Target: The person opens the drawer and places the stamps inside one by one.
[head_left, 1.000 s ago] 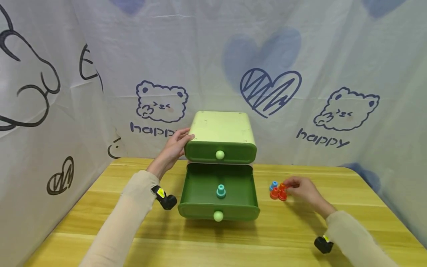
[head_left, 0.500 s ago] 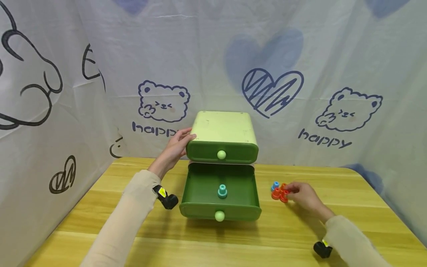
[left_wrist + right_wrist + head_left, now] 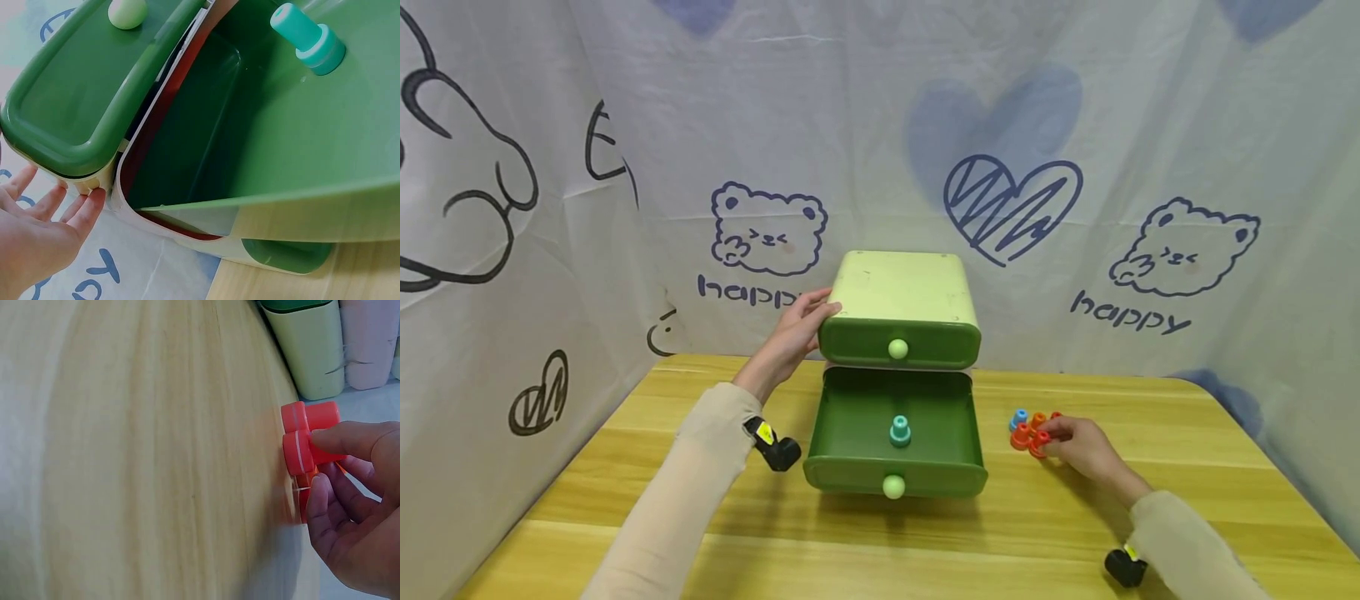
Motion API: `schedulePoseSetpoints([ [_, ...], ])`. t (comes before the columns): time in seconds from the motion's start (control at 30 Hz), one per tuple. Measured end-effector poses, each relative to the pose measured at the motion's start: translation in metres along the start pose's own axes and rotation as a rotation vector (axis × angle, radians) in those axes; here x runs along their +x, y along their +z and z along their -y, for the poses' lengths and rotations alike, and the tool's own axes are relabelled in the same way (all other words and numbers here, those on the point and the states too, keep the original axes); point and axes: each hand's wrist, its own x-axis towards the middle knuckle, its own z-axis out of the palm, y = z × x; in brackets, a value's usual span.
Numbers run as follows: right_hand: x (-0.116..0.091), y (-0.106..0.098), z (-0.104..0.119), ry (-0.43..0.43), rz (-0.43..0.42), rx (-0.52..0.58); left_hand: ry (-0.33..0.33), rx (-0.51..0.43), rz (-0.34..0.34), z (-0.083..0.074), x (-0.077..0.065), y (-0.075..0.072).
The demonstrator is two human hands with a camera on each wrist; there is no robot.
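Pinching a red peg [image 3: 1041, 445] on the table [image 3: 1180, 467], the right hand [image 3: 1086, 450] shows in the head view beside a blue peg [image 3: 1018, 418], an orange peg [image 3: 1038, 420] and more red pegs [image 3: 1021, 437]. Left hand [image 3: 788, 337] rests against the cabinet [image 3: 902, 287]; a teal peg [image 3: 899, 432] stands in the pulled-out drawer [image 3: 895, 469]. Left wrist view: that hand's fingers are spread, tips touching the cabinet's side. Right wrist view: the thumb lies on the pinched peg's stem.

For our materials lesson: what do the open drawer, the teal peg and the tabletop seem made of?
Open drawer: probably moulded plastic, slightly glossy; rounded corners, soft highlights.
Teal peg: likely plastic, satin; even colour, pale highlights.
Tabletop: wood or wood-look laminate, smooth; grain bands show, but leave it open.
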Motion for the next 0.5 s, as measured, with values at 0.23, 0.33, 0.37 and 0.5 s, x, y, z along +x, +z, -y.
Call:
schedulePoseSetpoints([
  [0.23, -0.002, -0.007, 0.000, 0.024, -0.004, -0.031, 0.003, 0.001, 0.002, 0.000, -0.001, 0.000],
  [0.33, -0.003, -0.010, 0.001, 0.030, -0.001, -0.027, 0.005, -0.002, 0.000, -0.001, -0.001, 0.000],
  [0.37, -0.004, -0.012, 0.002, 0.030, 0.000, -0.024, 0.006, -0.002, 0.000, -0.001, -0.001, 0.000],
  [0.5, -0.004, -0.015, 0.007, 0.010, -0.002, -0.027, 0.003, 0.002, -0.002, -0.001, -0.001, 0.000],
])
